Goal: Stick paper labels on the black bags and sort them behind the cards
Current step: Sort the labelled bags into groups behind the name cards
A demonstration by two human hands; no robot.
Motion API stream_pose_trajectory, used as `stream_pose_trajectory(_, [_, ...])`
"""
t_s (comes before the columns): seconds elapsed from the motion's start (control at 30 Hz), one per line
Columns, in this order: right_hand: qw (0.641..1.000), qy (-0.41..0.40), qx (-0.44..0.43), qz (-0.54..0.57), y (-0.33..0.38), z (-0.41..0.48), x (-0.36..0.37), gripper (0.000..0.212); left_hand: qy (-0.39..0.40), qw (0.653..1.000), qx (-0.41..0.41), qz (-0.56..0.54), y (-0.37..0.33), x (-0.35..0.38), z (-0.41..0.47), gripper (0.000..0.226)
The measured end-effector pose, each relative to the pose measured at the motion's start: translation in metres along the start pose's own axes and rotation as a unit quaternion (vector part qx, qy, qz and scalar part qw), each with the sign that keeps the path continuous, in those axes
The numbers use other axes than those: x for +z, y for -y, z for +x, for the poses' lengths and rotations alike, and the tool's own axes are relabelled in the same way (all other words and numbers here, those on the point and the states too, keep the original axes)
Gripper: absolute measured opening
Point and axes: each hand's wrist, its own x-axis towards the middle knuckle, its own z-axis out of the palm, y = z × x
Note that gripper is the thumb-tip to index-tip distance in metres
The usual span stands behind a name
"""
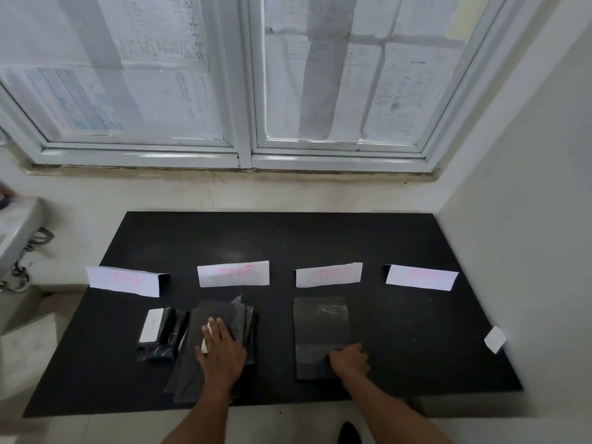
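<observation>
Table [288, 238]: black top, set against the wall below a window [243, 91] with papers over the panes
Cards: four white folded cards stand in a row across the table, each with pink writing too blurred to read – left card [126, 281], mid-left card [233, 274], mid-right card [329, 274], right card [422, 277]
Stack [224, 310]: several black bags piled unevenly, on the near side of the mid-left card, reaching to the table's near edge
Left hand [221, 349]: lies palm down on the stack, fingers straight and a little spread, pressing on a label
Label [204, 347]: white paper, mostly hidden under the left hand, only its left edge showing
Flat bag [320, 325]: a single black bag lying flat on the near side of the mid-right card, well apart from the stack
Right hand [350, 360]: at the flat bag's near right corner, knuckles up, fingers curled down and pinching the bag's near edge
Rolled bag [168, 331]: a black bundle just left of the stack, touching it, near the left card
Second label [152, 325]: white strip stuck along the rolled bag's left side
Slip [495, 339]: small white paper at the table's right edge – apart from everything else
Sink [16, 225]: white, at the far left, partly out of view
</observation>
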Motion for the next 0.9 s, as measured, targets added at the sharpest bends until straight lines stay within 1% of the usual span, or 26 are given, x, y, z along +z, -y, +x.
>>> stream_pose_trajectory(0.17, [0.999,-0.008,0.042,0.004,0.003,0.000,0.007,0.088,0.060,0.998,-0.015,-0.006,-0.001,-0.001,0.007,0.066])
stream_pose_trajectory(0.27, [0.998,-0.012,0.059,0.021,0.003,0.003,0.006,0.080,0.096,0.994,-0.053,-0.009,-0.010,-0.006,0.009,0.069])
stream_pose_trajectory(0.3, [0.997,-0.013,0.067,0.027,0.003,0.005,0.005,0.076,0.089,0.994,-0.062,-0.001,-0.015,-0.004,0.007,0.071])
stream_pose_trajectory(0.33, [0.996,-0.012,0.077,0.032,0.005,0.005,0.004,0.072,0.052,0.997,-0.046,0.019,-0.020,-0.004,0.002,0.075])
stream_pose_trajectory(0.37, [0.996,-0.011,0.085,0.036,0.005,0.005,0.004,0.069,-0.017,0.998,0.008,0.063,-0.026,-0.003,-0.004,0.079])
stream_pose_trajectory(0.4, [0.995,-0.008,0.091,0.037,0.005,0.005,0.002,0.067,-0.051,0.993,0.071,0.076,-0.034,0.000,-0.009,0.080])
stream_pose_trajectory(0.43, [0.995,-0.005,0.094,0.035,0.004,0.006,0.001,0.067,-0.077,0.982,0.151,0.079,-0.043,0.006,-0.013,0.077])
stream_pose_trajectory(0.47, [0.995,-0.002,0.093,0.034,0.004,0.007,0.000,0.066,-0.049,0.973,0.213,0.074,-0.055,0.013,-0.017,0.072])
stream_pose_trajectory(0.5, [0.995,0.004,0.091,0.036,0.002,0.008,-0.002,0.066,0.007,0.971,0.233,0.056,-0.067,0.024,-0.021,0.068])
stream_pose_trajectory(0.53, [0.995,0.010,0.091,0.040,0.001,0.009,-0.003,0.065,0.072,0.973,0.219,0.023,-0.081,0.034,-0.027,0.067])
stream_pose_trajectory(0.6, [0.995,0.017,0.087,0.052,-0.002,0.011,-0.008,0.062,0.147,0.977,0.128,-0.081,-0.104,0.047,-0.040,0.071])
stream_pose_trajectory(0.63, [0.995,0.024,0.081,0.060,-0.004,0.013,-0.011,0.061,0.162,0.974,0.075,-0.140,-0.113,0.050,-0.044,0.072])
stream_pose_trajectory(0.7, [0.994,0.047,0.071,0.071,-0.007,0.017,-0.014,0.060,0.186,0.956,-0.017,-0.228,-0.124,0.062,-0.041,0.075])
stream_pose_trajectory(0.77, [0.993,0.074,0.060,0.075,-0.014,0.024,-0.021,0.061,0.176,0.941,-0.077,-0.277,-0.125,0.078,-0.026,0.078])
stream_pose_trajectory(0.8, [0.991,0.083,0.059,0.083,-0.018,0.028,-0.023,0.063,0.169,0.932,-0.108,-0.303,-0.127,0.079,-0.021,0.076])
stream_pose_trajectory(0.83, [0.990,0.094,0.056,0.085,-0.022,0.030,-0.025,0.066,0.174,0.917,-0.137,-0.333,-0.125,0.080,-0.018,0.067])
stream_pose_trajectory(0.9, [0.988,0.103,0.051,0.107,-0.034,0.040,-0.035,0.071,0.198,0.895,-0.156,-0.368,-0.141,0.068,-0.031,0.035])
